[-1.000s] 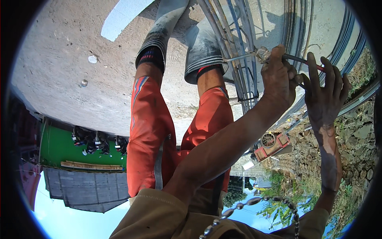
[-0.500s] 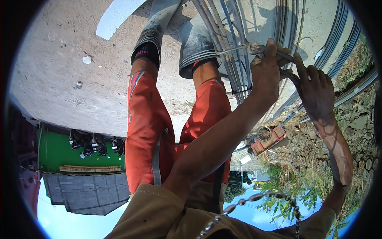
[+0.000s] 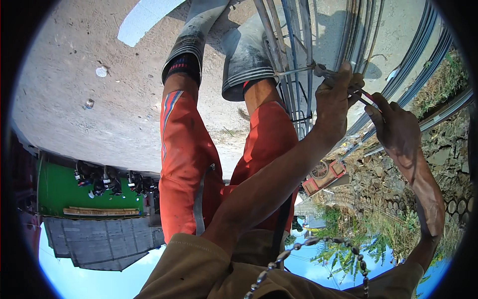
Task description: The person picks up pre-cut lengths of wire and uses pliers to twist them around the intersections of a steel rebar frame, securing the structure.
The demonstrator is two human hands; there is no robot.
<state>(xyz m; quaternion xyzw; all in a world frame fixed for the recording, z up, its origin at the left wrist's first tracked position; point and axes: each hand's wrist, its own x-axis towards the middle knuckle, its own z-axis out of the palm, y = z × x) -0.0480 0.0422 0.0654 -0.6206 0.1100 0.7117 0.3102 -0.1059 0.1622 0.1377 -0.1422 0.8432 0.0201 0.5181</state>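
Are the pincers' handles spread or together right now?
Nearly together: where they show between left hand and right hand, the pincers' handles leave only a narrow gap.

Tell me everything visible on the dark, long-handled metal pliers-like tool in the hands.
The dark metal, long-handled pliers-like tool has a dull, brownish head and two slim handles, one showing red near its end. It slants down toward the picture's right, handles slightly apart. The left hand grips it near the head; the right hand holds the handle ends. Its head sits at a thin grey metal rod's end; its jaws are too small to judge.
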